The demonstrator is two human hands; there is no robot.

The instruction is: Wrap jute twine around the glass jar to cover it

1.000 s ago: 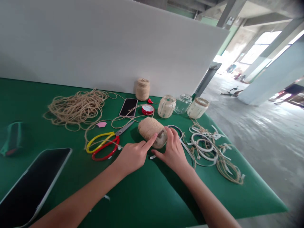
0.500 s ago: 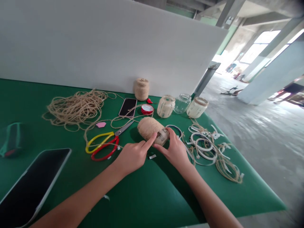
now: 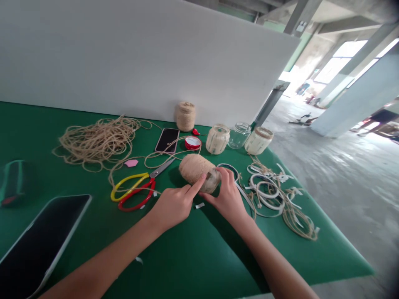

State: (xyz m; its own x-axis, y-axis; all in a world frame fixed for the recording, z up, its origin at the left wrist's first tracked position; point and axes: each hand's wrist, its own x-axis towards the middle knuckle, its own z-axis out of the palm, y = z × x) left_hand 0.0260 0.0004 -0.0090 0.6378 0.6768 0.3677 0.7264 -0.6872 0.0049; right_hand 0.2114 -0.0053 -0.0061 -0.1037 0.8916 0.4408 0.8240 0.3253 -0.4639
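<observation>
Green table (image 3: 174, 270) under the grip. White panel (image 3: 140, 58) stands beyond it, along the table's far edge. Grey metal post (image 3: 270, 106) right of panel. Right of the grip, past the table: smooth grey floor (image 3: 336, 174), shiny patches, wide pale pillar (image 3: 358, 99). Farther back, bright, washed-out windows (image 3: 332, 68), green wall strip (image 3: 301, 56), concrete ceiling beams (image 3: 350, 29).
</observation>
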